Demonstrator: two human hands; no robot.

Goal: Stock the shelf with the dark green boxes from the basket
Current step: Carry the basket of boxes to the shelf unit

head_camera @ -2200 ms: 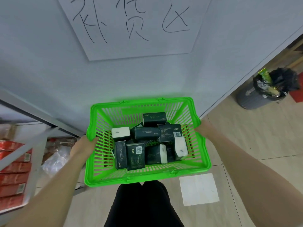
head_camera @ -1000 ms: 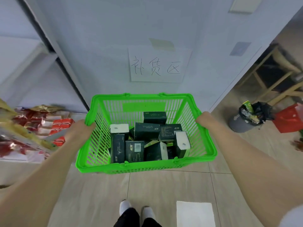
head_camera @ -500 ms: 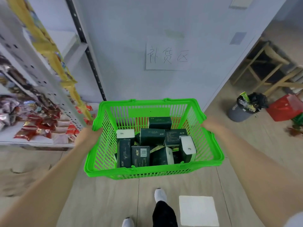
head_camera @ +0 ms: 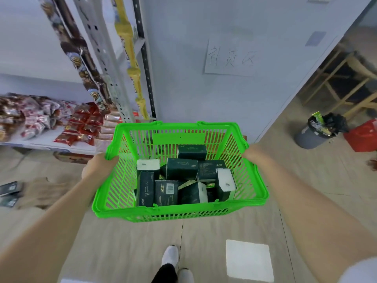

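Since half a second ago, the shelf (head_camera: 61, 144) has come further into view left of the basket (head_camera: 179, 207), and the wall sign (head_camera: 230, 58) has slid right and away. I have not yet set the basket down; both of my hands are on it.

Grip state: my left hand (head_camera: 95, 168) is wrapped over the basket's left rim near the far corner, fingers curled on the plastic. My right hand (head_camera: 253, 154) meets the right rim, but its fingers are hidden behind the basket wall, so I cannot tell exactly how they close.

Location of load: the dark green boxes (head_camera: 181, 168) lie jumbled inside the basket, some flat, some on end, none on the shelf.

Procedure, as I judge it:
1. Keep the basket level; the boxes are loose and will slide toward any low corner.
2. Carry it left, toward the shelf, and set it down beside the shelf before releasing either hand.
3. Avoid brushing the red snack packets (head_camera: 81, 127) lying near the shelf edge.

Materials: the basket is rigid bright green moulded plastic, with slotted lattice walls and a thick rolled rim. The boxes are rectangular, matt dark green with pale printing and white end faces; they look light and easy to pinch. The shelf is pale sheet metal with a perforated upright (head_camera: 106, 64). The floor (head_camera: 126, 248) below the basket is smooth tile.
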